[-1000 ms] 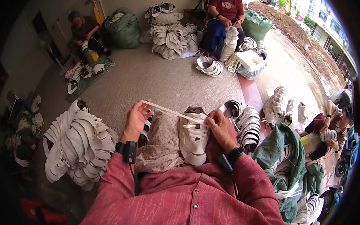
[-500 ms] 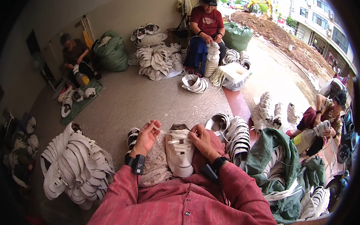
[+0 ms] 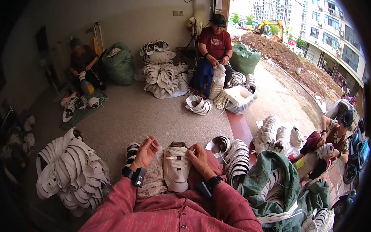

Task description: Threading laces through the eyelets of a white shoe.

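Note:
On my lap lies a white shoe upper point(image 3: 176, 175), its toe toward me, with a white shoelace point(image 3: 179, 158) crossing its upper eyelets. My left hand point(image 3: 145, 153) is raised just left of it, thumb and fingers pinching a white end of the lace. At the upper's right eyelet edge, my right hand point(image 3: 200, 159) has its fingertips closed on the lace; the exact pinch is partly hidden by the fingers. A patterned cloth point(image 3: 151, 178) covers my lap under the upper's left side.
Nested white uppers are heaped at my left point(image 3: 73, 173) and stacked at my right point(image 3: 237, 161). Beside that stack, a green sack point(image 3: 253, 183) holds more uppers and loose laces point(image 3: 279, 215). Co-workers sit at far left, ahead and right. A white bin point(image 3: 240, 98) stands near the middle one.
The view has shifted, so the surroundings sit differently in it. Both hands stay by the shoe upper, and my left hand still pinches the lace end.

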A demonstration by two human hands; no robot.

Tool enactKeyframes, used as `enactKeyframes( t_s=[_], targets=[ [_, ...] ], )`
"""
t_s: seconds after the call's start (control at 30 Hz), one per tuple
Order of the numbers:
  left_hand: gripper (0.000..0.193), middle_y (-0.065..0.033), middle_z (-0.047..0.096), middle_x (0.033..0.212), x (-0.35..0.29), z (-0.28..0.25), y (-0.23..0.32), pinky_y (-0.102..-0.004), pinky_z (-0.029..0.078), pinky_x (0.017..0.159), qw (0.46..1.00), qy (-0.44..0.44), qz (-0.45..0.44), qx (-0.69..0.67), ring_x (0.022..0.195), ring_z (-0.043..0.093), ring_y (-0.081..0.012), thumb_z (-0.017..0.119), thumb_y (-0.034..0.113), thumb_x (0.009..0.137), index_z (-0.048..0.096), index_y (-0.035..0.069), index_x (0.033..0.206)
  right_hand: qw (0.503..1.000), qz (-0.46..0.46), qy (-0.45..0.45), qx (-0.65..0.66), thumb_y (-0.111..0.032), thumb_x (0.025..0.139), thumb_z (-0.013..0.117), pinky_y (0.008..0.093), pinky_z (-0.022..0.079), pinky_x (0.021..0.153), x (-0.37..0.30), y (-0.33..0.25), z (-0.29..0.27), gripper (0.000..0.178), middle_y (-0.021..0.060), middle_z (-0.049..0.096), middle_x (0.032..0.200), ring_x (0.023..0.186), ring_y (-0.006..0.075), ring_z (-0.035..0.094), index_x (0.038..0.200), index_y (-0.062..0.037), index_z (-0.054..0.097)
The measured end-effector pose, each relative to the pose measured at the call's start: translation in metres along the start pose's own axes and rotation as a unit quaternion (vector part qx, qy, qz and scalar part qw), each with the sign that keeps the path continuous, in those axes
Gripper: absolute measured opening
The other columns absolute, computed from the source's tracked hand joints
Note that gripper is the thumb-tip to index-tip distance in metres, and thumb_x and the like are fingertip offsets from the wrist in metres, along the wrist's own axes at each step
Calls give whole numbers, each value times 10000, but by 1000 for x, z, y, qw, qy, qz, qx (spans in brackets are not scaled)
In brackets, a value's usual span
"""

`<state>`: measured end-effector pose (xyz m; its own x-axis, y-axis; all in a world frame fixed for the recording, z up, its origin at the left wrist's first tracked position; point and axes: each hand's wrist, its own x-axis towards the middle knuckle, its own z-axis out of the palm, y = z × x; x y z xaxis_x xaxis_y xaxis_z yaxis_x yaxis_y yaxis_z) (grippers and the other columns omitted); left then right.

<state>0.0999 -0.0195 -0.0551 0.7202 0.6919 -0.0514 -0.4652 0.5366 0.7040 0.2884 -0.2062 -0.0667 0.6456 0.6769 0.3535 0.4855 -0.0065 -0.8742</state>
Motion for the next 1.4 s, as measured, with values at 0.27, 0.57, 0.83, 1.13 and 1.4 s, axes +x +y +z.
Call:
enactKeyframes(
  t_s=[0.27,0.57,0.83,1.13,1.4],
  targets=[
    [214,-35,640,911,1,-1,0,-289,530,737,999,-35,-15,-38,857,623,-147,601,258,940,607,106,1090,1000,-4,-1,22,-204,795,656,276,435,662,2,-4,-3,186,46,543,786,709,143,510,810,-45,561],
    [209,-32,637,833,-1,0,3,-277,530,710,998,-41,-14,-35,771,617,-139,600,241,942,619,82,1077,999,23,-17,-26,-250,823,631,337,478,705,1,-12,-2,205,101,578,861,742,234,586,888,-64,575],
    [211,-30,630,782,-3,1,1,-275,521,686,998,-38,-16,-46,732,614,-145,600,224,942,619,64,1076,993,-2,-60,-102,-329,866,586,358,505,786,1,-5,0,310,126,658,1030,887,290,655,1074,-105,644],
    [212,-37,626,777,-1,2,1,-279,520,688,998,-34,-23,-54,718,611,-152,584,220,949,619,55,1078,992,-11,-55,-114,-344,877,562,370,504,786,2,-5,-1,319,122,659,1027,889,303,656,1072,-107,652],
    [209,-40,621,782,-1,1,1,-277,510,693,998,-40,-17,-43,724,605,-155,569,205,957,614,50,1090,994,-26,-54,-93,-339,885,559,368,505,775,2,-4,0,311,119,656,1037,882,299,656,1073,-108,649]
  ],
)
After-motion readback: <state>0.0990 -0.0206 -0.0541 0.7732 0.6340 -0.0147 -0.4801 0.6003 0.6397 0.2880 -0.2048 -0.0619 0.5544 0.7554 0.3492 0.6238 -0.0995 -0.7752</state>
